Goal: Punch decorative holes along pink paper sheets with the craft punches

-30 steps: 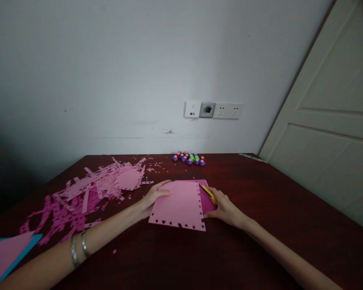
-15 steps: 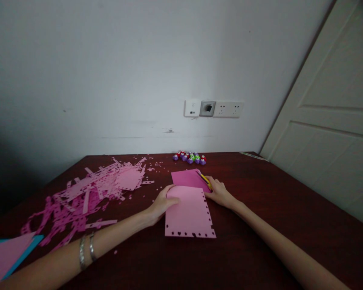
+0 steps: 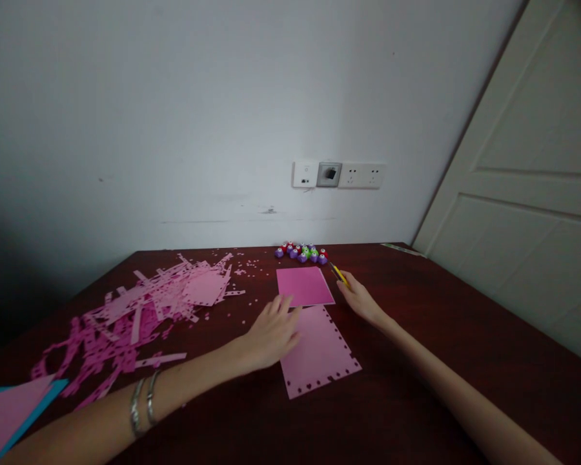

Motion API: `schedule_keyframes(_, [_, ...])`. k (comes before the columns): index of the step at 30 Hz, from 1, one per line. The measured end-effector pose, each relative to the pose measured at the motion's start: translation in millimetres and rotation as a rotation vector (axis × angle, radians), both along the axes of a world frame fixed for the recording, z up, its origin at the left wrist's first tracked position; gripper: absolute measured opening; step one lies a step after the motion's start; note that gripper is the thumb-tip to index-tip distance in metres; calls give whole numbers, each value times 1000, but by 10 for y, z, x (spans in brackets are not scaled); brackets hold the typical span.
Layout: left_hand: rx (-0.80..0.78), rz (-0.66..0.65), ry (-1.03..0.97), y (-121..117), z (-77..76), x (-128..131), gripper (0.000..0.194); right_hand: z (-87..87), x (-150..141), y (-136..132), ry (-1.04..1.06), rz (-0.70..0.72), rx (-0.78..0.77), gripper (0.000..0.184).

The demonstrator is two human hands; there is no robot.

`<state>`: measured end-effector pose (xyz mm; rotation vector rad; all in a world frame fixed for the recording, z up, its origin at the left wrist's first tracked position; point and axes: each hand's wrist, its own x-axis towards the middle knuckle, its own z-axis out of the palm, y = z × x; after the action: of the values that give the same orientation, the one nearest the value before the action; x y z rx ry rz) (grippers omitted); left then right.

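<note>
My left hand (image 3: 272,332) is open, fingers spread over the left side of a light pink paper sheet (image 3: 317,352). Small shapes, hearts among them, are punched along that sheet's right and near edges. Just beyond it lies a smaller, deeper pink sheet (image 3: 304,286), with a pale edge showing at its right and bottom. A yellow utility knife (image 3: 339,275) is gripped in my right hand (image 3: 359,299), its tip pointing up and left, to the right of the deeper pink sheet.
Pink paper strips and scraps (image 3: 145,303) are heaped on the left of the dark red table (image 3: 430,349). Several small hole punches in purple, red and green (image 3: 303,252) stand near the wall. Pink and blue sheets (image 3: 14,413) lie at the near left corner.
The light pink sheet has turned and shifted slightly right, and my left hand has let go of its edge. My right hand has lifted the knife off the deeper pink sheet, moving rightward.
</note>
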<state>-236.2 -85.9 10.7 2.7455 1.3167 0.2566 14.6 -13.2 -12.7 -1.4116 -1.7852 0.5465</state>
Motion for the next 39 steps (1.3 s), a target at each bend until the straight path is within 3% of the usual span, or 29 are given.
schedule_keyframes(4, [-124, -358, 39, 55, -152, 65, 60, 128, 67, -355, -37, 64, 1, 41])
schedule_keyframes(9, [-129, -521, -4, 219, -239, 34, 60, 204, 71, -901, -151, 23, -136, 40])
schedule_keyframes(14, [-95, -479, -27, 244, -217, 57, 55, 200, -57, -1111, -269, 19, -208, 38])
schedule_keyframes(17, [-41, -435, -51, 227, -175, 142, 40, 199, -148, -1064, -357, 5, -201, 36])
schedule_keyframes(21, [45, -377, -54, 239, -168, 262, 36, 224, -227, -977, -482, -31, -206, 34])
schedule_keyframes(28, [74, -358, 11, 317, -255, 320, 53, 212, -295, -943, -582, -63, -209, 33])
schedule_keyframes(39, [-27, -400, 73, 407, -218, 331, 60, 103, -306, -891, -723, -69, -180, 36])
